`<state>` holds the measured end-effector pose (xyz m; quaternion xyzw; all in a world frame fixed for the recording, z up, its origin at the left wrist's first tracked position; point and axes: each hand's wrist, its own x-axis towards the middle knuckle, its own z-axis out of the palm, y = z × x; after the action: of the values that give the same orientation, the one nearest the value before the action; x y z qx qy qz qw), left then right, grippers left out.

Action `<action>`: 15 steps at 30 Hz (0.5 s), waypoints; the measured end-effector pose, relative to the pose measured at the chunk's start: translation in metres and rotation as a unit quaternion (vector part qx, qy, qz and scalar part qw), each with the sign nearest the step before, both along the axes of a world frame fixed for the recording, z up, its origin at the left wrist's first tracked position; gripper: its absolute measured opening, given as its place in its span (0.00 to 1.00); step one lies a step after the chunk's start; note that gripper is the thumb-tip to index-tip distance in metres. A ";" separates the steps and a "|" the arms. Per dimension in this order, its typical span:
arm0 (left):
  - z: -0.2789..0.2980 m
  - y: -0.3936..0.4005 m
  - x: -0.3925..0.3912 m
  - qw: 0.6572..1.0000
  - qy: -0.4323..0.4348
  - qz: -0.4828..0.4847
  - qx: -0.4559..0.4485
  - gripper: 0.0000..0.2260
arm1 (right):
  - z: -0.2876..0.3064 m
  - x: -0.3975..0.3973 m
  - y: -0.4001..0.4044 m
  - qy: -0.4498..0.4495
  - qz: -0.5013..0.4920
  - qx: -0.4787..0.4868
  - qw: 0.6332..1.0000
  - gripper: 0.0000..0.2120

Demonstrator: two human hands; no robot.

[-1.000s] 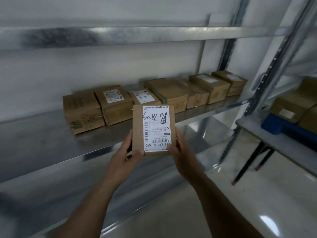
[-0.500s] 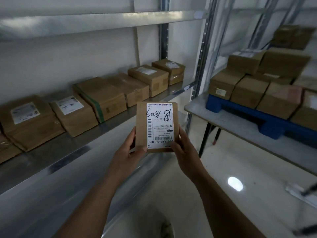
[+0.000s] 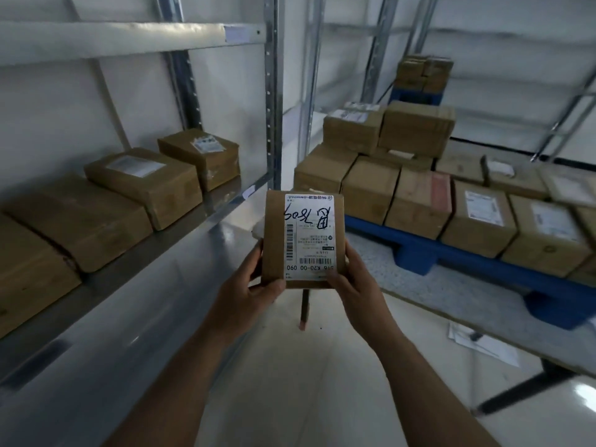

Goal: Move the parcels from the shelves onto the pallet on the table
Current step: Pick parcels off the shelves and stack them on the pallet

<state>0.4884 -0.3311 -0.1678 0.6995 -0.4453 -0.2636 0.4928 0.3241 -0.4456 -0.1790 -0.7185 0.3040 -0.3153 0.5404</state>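
A: What's on the far left?

B: A metal shelf (image 3: 180, 233) carrying a row of brown parcels (image 3: 142, 185), lying flat and side by side along the wall.

A: And in the middle?

B: A small flat parcel (image 3: 274, 240) held up in the air, its white label (image 3: 310, 237) facing the camera with handwriting across the top. The left hand (image 3: 248, 295) has its grip clamped on the lower left corner, thumb on the front face. The right hand (image 3: 358, 285) has its grip clamped on the lower right edge, thumb over the label's corner.

A: So the parcel is off the shelf?

B: Yes, between shelf and table, touching neither.

A: And to the right?

B: A table (image 3: 451, 295) with a blue pallet (image 3: 477, 259) on it, loaded with stacked boxes (image 3: 419, 204). Some papers (image 3: 480, 343) lie on the floor beneath.
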 end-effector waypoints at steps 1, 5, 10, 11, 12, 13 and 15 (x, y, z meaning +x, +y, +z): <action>0.002 -0.017 0.001 1.000 -0.003 -0.010 0.001 0.29 | 0.001 -0.001 -0.014 0.000 -0.009 -0.002 1.000 0.28; 0.008 -0.080 0.002 0.998 -0.013 -0.056 -0.007 0.29 | 0.006 -0.013 -0.062 -0.001 -0.048 -0.008 0.999 0.30; 0.010 -0.152 -0.014 0.990 -0.001 -0.141 -0.008 0.31 | 0.011 -0.042 -0.106 -0.012 -0.114 -0.003 0.993 0.28; 0.011 -0.165 -0.018 0.988 -0.002 -0.152 -0.007 0.31 | 0.011 -0.047 -0.116 -0.011 -0.129 -0.004 0.992 0.28; 0.011 -0.178 -0.022 0.987 -0.004 -0.159 -0.006 0.31 | 0.009 -0.052 -0.126 -0.010 -0.142 -0.006 0.990 0.29; 0.011 -0.191 -0.026 0.986 -0.003 -0.164 -0.007 0.30 | 0.008 -0.057 -0.137 -0.011 -0.154 -0.003 0.988 0.30; 0.012 -0.216 -0.037 0.985 -0.002 -0.170 -0.020 0.28 | 0.009 -0.068 -0.158 -0.017 -0.172 0.007 0.985 0.35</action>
<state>0.4515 -0.5473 -0.1561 0.6044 -0.5640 -0.3332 0.4534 0.2564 -0.6039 -0.1698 -0.6462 0.4162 -0.4132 0.4883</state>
